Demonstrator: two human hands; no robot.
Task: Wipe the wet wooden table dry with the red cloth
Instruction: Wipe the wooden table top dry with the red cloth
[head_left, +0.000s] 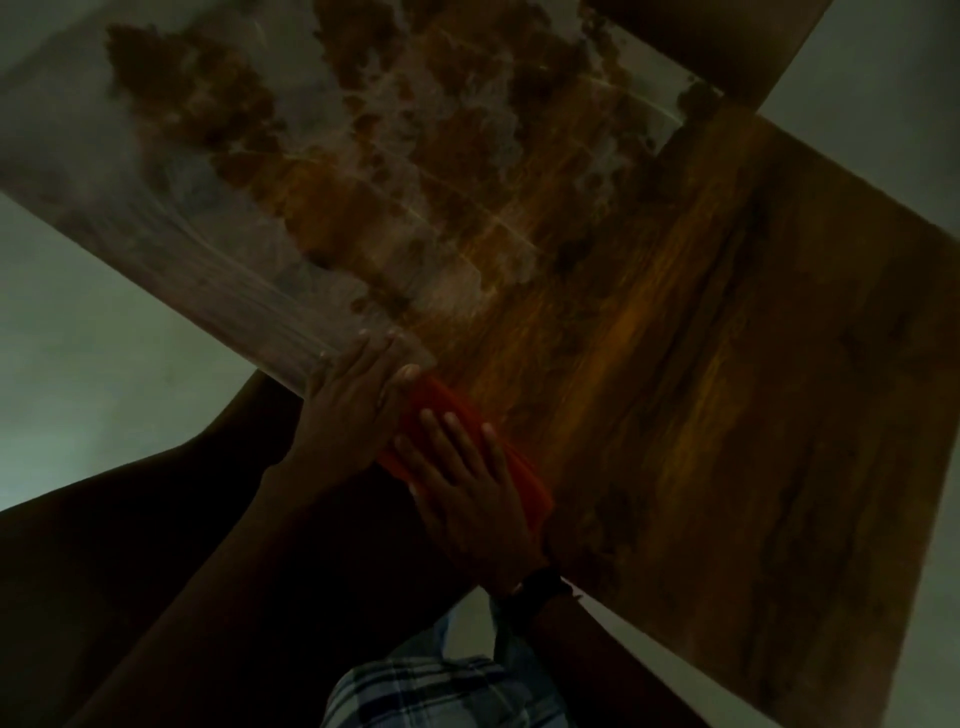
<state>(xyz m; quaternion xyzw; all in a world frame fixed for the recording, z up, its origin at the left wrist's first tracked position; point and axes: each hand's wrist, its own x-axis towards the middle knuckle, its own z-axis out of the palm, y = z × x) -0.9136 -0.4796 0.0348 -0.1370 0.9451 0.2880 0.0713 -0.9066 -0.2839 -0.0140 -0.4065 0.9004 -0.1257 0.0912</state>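
The wooden table (675, 338) fills the view on a slant, and its far left half shines with patches of water (218, 218). At the table's near edge lies the red cloth (447, 410), bunched into a strip. My right hand (467, 493) lies flat on the cloth with fingers spread, a dark watch at its wrist. My left hand (353, 410) rests beside it on the table edge, its thumb touching the cloth's upper end. Most of the cloth is hidden under the hands.
Pale floor (78, 389) shows on both sides of the table. A second brown surface (727, 47) sits past the table's far corner at the top right. My plaid clothing (441, 691) is at the bottom. The scene is dim.
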